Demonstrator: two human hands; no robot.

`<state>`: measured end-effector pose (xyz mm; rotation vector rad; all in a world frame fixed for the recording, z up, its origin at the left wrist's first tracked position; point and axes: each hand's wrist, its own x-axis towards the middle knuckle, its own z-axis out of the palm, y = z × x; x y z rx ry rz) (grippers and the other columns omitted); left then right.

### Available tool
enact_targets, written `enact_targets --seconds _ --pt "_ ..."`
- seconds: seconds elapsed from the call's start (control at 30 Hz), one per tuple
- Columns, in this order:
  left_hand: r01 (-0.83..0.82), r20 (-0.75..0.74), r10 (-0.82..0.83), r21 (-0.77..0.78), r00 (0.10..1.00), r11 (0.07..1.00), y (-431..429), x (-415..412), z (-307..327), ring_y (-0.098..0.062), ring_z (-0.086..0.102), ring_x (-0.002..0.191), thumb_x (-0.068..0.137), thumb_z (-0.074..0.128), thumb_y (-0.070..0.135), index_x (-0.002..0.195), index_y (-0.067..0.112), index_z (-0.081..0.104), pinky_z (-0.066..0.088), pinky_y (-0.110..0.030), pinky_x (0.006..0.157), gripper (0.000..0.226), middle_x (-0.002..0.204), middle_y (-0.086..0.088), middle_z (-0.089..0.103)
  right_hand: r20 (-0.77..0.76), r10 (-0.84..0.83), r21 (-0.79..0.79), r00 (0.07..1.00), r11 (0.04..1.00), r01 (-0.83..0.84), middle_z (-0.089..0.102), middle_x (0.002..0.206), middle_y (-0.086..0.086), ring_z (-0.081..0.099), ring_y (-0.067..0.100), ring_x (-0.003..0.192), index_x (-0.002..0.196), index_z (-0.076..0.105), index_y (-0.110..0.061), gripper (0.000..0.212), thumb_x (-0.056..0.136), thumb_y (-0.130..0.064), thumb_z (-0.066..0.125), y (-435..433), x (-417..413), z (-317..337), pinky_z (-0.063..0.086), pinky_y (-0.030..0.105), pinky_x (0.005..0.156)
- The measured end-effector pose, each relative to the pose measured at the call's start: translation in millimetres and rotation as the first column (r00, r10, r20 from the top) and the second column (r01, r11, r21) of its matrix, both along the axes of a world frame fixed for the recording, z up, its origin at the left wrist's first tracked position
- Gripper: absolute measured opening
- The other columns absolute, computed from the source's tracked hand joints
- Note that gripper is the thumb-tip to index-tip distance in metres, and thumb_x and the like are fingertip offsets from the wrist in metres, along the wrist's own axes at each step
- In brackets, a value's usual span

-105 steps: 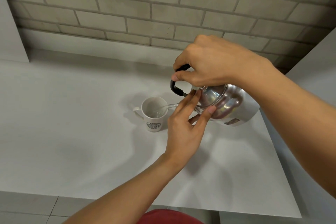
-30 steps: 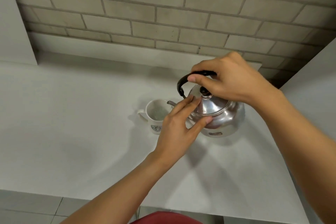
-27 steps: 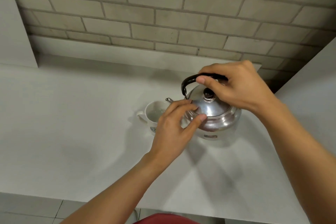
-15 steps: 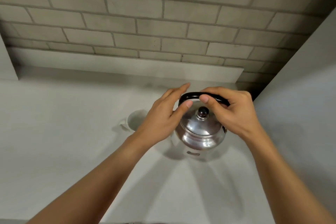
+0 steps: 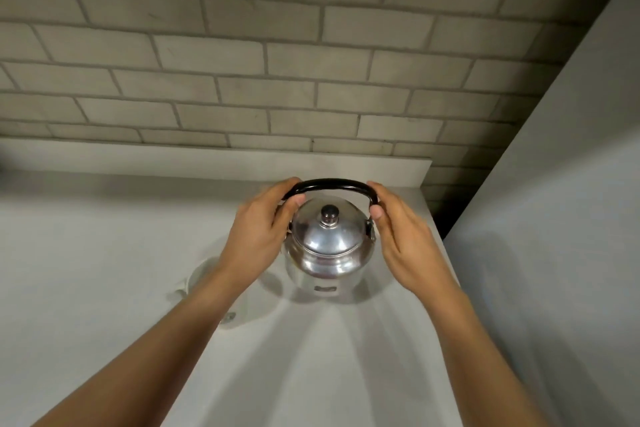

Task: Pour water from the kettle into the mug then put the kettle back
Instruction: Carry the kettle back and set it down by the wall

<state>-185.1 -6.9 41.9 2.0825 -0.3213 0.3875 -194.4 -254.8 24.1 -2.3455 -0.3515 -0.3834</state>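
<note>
Steel kettle [image 5: 329, 248] stood upright on the pale counter [image 5: 104, 253], close to the back ledge and near the counter's right end, its lid with the dark knob [image 5: 329, 213] in place and its black handle [image 5: 332, 185] raised in an arch above it. Both hands flanked that handle. The left hand [image 5: 258, 236] had its fingers curled round the handle's left end, thumb tip just under the bar. The right hand [image 5: 403, 236] met the right end with thumb and fingertips, the other fingers stretched loosely forward; whether it was truly gripping or merely touching could not be told. The white mug [image 5: 202, 276] sat on the counter just left of the kettle and a little nearer the camera, mostly hidden behind the left wrist and forearm, only part of its rim and side showing. A grey brick wall [image 5: 277, 62] rose behind the ledge.
</note>
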Motion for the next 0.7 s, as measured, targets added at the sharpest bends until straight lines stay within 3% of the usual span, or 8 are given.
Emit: enact_targets --seconds 0.13,0.17,0.3,0.37,0.43,0.53,0.7 --pt "-0.027 0.031 0.024 0.099 0.999 0.995 4 49 0 -0.001 0.066 0.077 0.108 0.057 0.031 0.127 0.024 0.069 0.04 -0.006 0.071 0.023 0.087 0.014 0.071 -0.028 0.051 0.027 0.998 0.998 -0.05 0.063 0.136 -0.003 0.063 0.016 0.118 0.152 0.047 -0.027 0.043 0.111 -0.039 0.041 -1 57 -5 0.051 0.034 0.102" --pt "-0.034 0.032 0.031 0.11 0.999 0.993 9 93 4 0.002 0.066 0.076 0.108 0.058 0.031 0.125 0.026 0.069 0.04 -0.006 0.07 0.021 0.085 0.014 0.071 -0.034 0.046 0.061 0.998 0.997 -0.044 0.063 0.131 -0.005 0.065 0.015 0.111 0.15 0.048 -0.028 0.042 0.11 -0.04 0.041 7 102 -3 0.052 0.033 0.098" --pt "-0.007 -0.004 0.007 0.072 1.0 0.997 22 151 -16 -0.007 0.067 0.073 0.107 0.059 0.03 0.116 0.044 0.067 0.046 -0.015 0.067 0.019 0.079 0.01 0.073 -0.051 -0.016 0.062 0.999 0.998 0.019 0.058 0.092 -0.017 0.06 0.005 0.078 0.125 0.057 -0.03 0.024 0.109 -0.036 0.04 25 162 -21 0.048 0.028 0.074" --pt "0.027 -0.043 -0.025 0.046 0.999 0.999 21 164 -32 -0.006 0.062 0.067 0.107 0.058 0.03 0.114 0.049 0.065 0.049 -0.02 0.069 0.022 0.081 0.011 0.071 -0.088 -0.044 0.06 0.995 0.997 0.05 0.057 0.084 -0.018 0.06 0.001 0.075 0.117 0.057 -0.03 0.021 0.107 -0.036 0.039 25 174 -31 0.043 0.026 0.069" --pt "0.039 -0.097 -0.038 0.005 0.995 0.999 17 171 -43 -0.003 0.061 0.07 0.107 0.059 0.032 0.114 0.051 0.066 0.055 -0.03 0.074 0.022 0.083 0.014 0.07 -0.144 -0.048 0.042 0.988 0.998 0.054 0.059 0.087 -0.016 0.061 0.006 0.078 0.114 0.057 -0.028 0.023 0.107 -0.037 0.037 23 178 -37 0.045 0.029 0.07" --pt "0.044 -0.171 -0.049 -0.033 0.984 0.998 15 175 -53 -0.011 0.068 0.084 0.105 0.059 0.034 0.117 0.048 0.068 0.06 -0.044 0.087 0.02 0.089 0.016 0.072 -0.184 -0.05 0.03 0.982 0.998 0.057 0.064 0.095 -0.008 0.064 0.016 0.085 0.115 0.059 -0.026 0.027 0.109 -0.037 0.035 22 180 -45 0.052 0.036 0.078" --pt "0.041 -0.193 -0.052 -0.06 0.98 0.997 17 192 -66 -0.004 0.067 0.081 0.106 0.061 0.031 0.122 0.042 0.069 0.058 -0.03 0.082 0.022 0.094 0.019 0.073 -0.206 -0.074 0.031 0.976 0.996 0.082 0.065 0.106 -0.005 0.064 0.02 0.095 0.122 0.059 -0.025 0.028 0.11 -0.034 0.036 27 192 -55 0.055 0.041 0.087"
